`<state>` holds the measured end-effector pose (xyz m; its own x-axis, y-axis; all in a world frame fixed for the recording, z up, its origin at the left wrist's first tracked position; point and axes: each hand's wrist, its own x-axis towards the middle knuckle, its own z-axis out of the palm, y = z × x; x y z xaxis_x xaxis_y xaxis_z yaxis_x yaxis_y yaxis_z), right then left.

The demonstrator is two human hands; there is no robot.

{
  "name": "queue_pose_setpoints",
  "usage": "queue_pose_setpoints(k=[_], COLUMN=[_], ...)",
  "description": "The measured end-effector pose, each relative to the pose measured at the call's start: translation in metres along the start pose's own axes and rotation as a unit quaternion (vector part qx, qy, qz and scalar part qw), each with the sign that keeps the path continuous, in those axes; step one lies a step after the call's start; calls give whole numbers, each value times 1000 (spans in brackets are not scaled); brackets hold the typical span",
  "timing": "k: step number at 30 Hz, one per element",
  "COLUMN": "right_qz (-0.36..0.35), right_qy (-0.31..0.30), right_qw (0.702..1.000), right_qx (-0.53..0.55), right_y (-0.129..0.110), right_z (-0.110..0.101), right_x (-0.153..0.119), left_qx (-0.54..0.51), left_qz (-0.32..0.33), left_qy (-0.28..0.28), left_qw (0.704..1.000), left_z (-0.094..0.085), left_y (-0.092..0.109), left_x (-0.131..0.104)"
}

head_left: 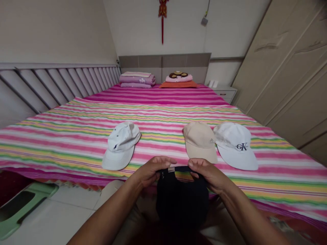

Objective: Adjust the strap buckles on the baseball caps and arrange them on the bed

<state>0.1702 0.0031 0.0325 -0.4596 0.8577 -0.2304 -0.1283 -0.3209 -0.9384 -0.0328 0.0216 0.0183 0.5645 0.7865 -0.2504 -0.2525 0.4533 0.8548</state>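
Note:
A black baseball cap [182, 200] hangs between my two hands at the near edge of the bed, its back strap and opening uppermost. My left hand [154, 169] is closed on the strap end by the metal buckle [171, 169]. At the other end of the strap, my right hand [206, 173] pinches the band between thumb and fingers. On the bed beyond lie a white cap [121, 144] with a small dark emblem to the left, a beige cap [199, 141] to the right, and a white cap with dark letters [235, 145] touching the beige one.
A striped sheet covers the bed [163, 119]. Folded purple bedding [137, 80] and a pink and orange stack [178, 80] sit by the headboard [163, 64]. A slatted rail [63, 83] runs along the left. The green stool [25, 204] stands on the floor at lower left.

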Motion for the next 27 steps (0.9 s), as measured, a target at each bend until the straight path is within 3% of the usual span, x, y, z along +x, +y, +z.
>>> queue_pose_setpoints(k=[5, 9, 12, 17, 23, 27], right_qz=[3, 74, 95, -17, 12, -6], right_qy=[-27, -134, -192, -172, -159, -135], right_qw=[999, 988, 977, 976, 977, 975], right_qx=[20, 19, 13, 130, 144, 177], right_y=[-1, -1, -1, -4, 0, 0], right_z=[-6, -13, -13, -6, -13, -10], right_x=[1, 1, 0, 2, 11, 8], left_qx=[54, -27, -29, -47, -116, -159], left_qz=[-76, -18, -28, -23, 31, 39], left_qy=[-73, -46, -50, -69, -74, -71], left_qw=[993, 998, 998, 996, 990, 984], left_z=[-12, -16, -17, -16, -14, -16], left_y=[1, 2, 2, 1, 8, 9], left_x=[1, 2, 5, 9, 5, 2])
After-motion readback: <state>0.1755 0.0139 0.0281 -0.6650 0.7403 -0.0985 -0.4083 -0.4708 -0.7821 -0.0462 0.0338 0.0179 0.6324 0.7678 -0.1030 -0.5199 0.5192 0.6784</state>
